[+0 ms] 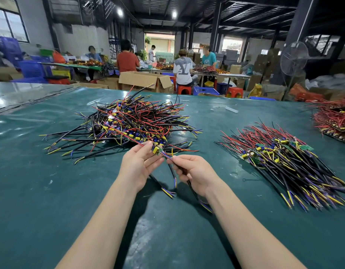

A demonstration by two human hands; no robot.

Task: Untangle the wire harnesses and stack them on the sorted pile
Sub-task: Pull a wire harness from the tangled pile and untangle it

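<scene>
The left hand pinches a harness at its yellow part; the right hand grips its black cables just beside. Both hold it above the mat, close to the tangle. It looks freed; next it needs carrying right and laying aligned on the sorted pile.

Harness in left hand, right hand
</scene>
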